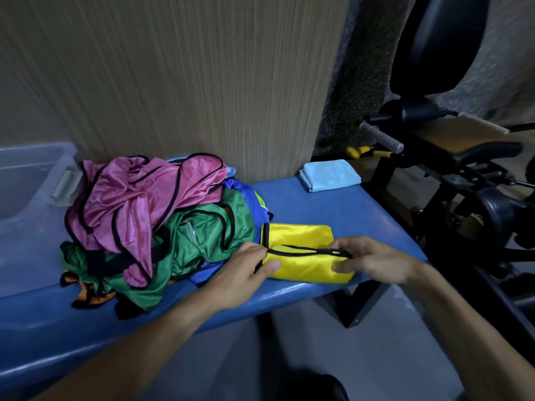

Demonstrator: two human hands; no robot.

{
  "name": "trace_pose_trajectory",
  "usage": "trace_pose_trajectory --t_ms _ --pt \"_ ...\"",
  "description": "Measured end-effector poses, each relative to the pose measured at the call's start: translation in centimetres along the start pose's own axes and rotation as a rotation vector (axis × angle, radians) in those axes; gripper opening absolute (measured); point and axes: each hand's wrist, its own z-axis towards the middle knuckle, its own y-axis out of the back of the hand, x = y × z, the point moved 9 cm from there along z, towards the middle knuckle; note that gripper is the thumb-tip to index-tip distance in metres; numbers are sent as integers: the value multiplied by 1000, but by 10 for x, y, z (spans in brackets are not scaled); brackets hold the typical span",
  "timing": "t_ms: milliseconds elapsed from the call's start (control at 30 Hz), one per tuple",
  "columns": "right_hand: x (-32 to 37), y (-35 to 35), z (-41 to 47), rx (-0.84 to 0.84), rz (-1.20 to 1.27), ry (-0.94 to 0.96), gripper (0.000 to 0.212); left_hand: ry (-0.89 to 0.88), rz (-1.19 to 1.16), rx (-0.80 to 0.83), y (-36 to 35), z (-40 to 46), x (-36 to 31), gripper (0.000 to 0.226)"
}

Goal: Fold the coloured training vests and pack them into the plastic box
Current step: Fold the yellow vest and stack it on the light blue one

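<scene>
Between both hands' fingers (343, 267) lies yellow vest (304, 263).

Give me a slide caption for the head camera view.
Both hands fold a yellow vest beside a heap of vests on a blue bench.

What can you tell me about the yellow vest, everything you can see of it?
The yellow vest is bright yellow, shiny, thin fabric edged in black trim. It lies folded into a compact rectangle near the front edge of the blue bench, right beside the pile of unfolded vests. A black-trimmed edge runs across its middle. The left hand pinches its left end and the right hand grips its right end. Whether it touches the pile I cannot tell.
</scene>
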Motion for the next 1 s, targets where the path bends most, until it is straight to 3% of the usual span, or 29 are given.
trace_pose_trajectory --t_ms 300,367,500,633,733,1000 --pt "9 19 30 -234 8 -85 20 361 -120 -96 8 19 8 50" --pt "8 21 39 -259 -62 -125 14 443 -91 -91 9 24 12 52" --pt "5 20 47 -284 -306 -241 25 542 4 -63 10 33 18 55" --pt "5 15 54 -306 -663 -272 32 577 105 -11 9 39 22 53" --pt "7 12 57 -346 -783 -268 38 595 160 46 8 42 24 53" --pt "12 3 62 -519 -857 -215 32 485 496 107 10 50 7 50"
